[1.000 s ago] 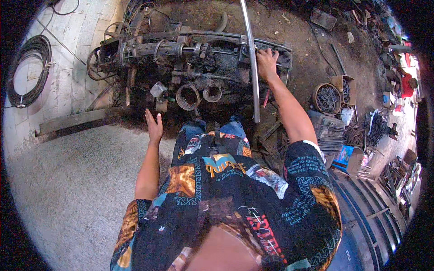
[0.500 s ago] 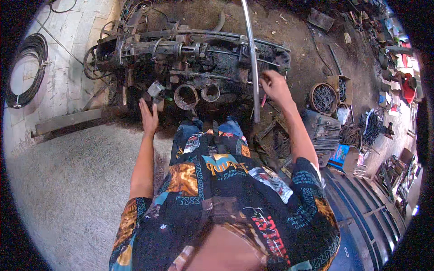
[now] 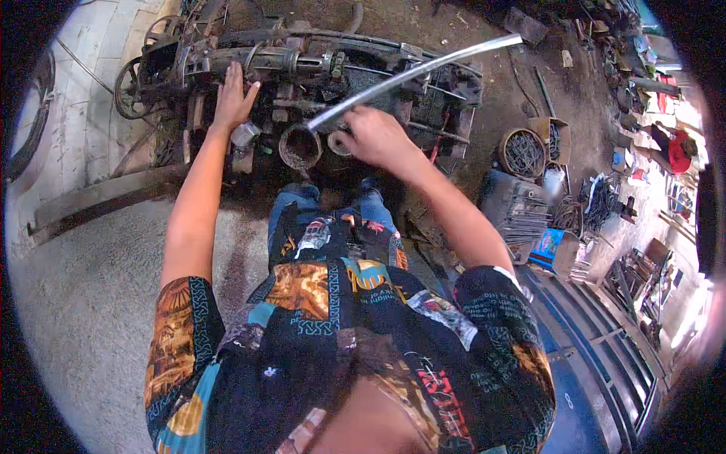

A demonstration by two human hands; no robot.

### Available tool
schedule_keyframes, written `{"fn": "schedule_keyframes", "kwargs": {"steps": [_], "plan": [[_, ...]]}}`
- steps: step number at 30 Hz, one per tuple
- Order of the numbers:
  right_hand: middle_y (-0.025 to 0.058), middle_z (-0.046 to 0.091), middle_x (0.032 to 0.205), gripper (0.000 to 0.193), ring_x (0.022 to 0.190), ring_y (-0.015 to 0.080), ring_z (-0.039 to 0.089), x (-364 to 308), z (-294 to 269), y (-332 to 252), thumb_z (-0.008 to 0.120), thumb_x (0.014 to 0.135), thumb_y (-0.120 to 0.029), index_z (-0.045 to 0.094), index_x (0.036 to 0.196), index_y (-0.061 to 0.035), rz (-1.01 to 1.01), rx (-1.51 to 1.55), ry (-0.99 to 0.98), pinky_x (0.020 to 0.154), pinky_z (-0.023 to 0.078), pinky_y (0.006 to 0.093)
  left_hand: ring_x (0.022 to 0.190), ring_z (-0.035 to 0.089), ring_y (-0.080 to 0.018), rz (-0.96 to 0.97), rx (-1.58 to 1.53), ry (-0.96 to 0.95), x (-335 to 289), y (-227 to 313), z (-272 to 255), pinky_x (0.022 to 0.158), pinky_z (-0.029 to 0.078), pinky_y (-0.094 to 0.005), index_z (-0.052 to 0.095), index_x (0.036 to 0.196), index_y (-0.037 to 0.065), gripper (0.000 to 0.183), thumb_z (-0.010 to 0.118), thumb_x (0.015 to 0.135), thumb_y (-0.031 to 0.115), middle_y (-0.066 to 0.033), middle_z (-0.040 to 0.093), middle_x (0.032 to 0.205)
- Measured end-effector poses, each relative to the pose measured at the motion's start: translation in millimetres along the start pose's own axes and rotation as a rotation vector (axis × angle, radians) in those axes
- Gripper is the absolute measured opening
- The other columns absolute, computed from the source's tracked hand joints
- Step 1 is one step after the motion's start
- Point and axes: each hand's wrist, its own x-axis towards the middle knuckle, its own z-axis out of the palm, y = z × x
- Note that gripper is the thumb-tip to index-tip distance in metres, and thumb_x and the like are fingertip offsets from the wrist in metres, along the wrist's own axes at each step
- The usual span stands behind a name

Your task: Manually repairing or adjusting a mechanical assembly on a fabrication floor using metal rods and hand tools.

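Head: the right hand [image 3: 378, 141] is curled, fingertips hidden, grip unclear; the left hand [image 3: 231, 106] holds fingers together. The metal bar [image 3: 423, 70] has swung aslant

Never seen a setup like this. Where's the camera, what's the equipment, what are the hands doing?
No robot here: a person works bare-handed, wearing a fisheye camera on the head that looks down. All pictures come from that one view, so straight edges bend and the wearer's patterned shirt fills the bottom.

Ahead stands a grimy machine. The left hand lies over it, fingers extended, holding nothing visible. The right hand is beside a slanted shiny metal bar; whether it grips it, I can't tell. The bar's near end is by a round open cup.

On the floor to the right is a round tub of thin metal pieces.
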Motion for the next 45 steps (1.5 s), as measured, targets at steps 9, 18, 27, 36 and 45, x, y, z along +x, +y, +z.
{"fn": "schedule_keyframes", "kwargs": {"steps": [9, 18, 27, 36, 45], "plan": [[0.0203, 0.060, 0.107, 0.031, 0.102, 0.0380, 0.058, 126.5, -73.3, 116.6, 0.060, 0.088, -0.024, 0.064, 0.107, -0.0006, -0.182, -0.357, -0.068, 0.092, 0.047, 0.0456, 0.147, 0.011, -0.0305, -0.058, 0.048, -0.100, -4.8, 33.4, -9.7, 0.116, 0.018, -0.0520, 0.015, 0.152, 0.005, 0.078, 0.043, 0.097, 0.052, -0.0138, 0.016, 0.159], [0.0311, 0.064, 0.095, 0.059, 0.092, 0.0459, 0.062, -35.8, -98.8, 183.4, 0.039, 0.097, -0.054, 0.052, 0.134, -0.0091, 0.358, -0.148, 0.081, 0.084, 0.048, 0.0507, 0.147, 0.008, -0.0321, 0.019, 0.062, -0.089, -3.9, 2.3, 11.9, 0.115, 0.017, -0.0549, 0.014, 0.153, 0.010, 0.077, 0.041, 0.097, 0.055, -0.0108, 0.014, 0.160], [0.0254, 0.061, 0.110, 0.070, 0.099, 0.0402, 0.062, -29.3, -20.2, 30.7, 0.064, 0.091, -0.032, 0.030, 0.147, -0.0090, 0.202, 0.330, 0.198, 0.087, 0.049, 0.0458, 0.147, 0.009, -0.0344, 0.049, 0.023, -0.019, 0.9, 7.7, 8.0, 0.114, 0.019, -0.0548, 0.016, 0.153, 0.007, 0.079, 0.045, 0.096, 0.053, -0.0133, 0.014, 0.159], [0.0243, 0.059, 0.123, 0.047, 0.115, 0.0374, 0.055, 127.5, -79.0, 127.2, 0.058, 0.090, -0.044, 0.059, 0.124, -0.0125, -0.127, -0.590, 0.089, 0.104, 0.040, 0.0433, 0.147, 0.007, -0.0349, -0.034, 0.029, -0.125, 5.5, 10.0, 7.2, 0.114, 0.017, -0.0565, 0.016, 0.153, 0.007, 0.079, 0.043, 0.095, 0.055, -0.0143, 0.013, 0.159], [0.0235, 0.067, 0.094, 0.060, 0.093, 0.0379, 0.064, -7.0, -90.2, 161.9, 0.046, 0.092, -0.058, 0.070, 0.094, -0.0029, 0.155, -0.281, 0.327, 0.091, 0.045, 0.0484, 0.148, 0.006, -0.0316, -0.076, 0.015, -0.118, -0.5, 7.6, 8.3, 0.116, 0.015, -0.0546, 0.014, 0.154, 0.010, 0.082, 0.043, 0.094, 0.059, -0.0087, 0.011, 0.160]]}}
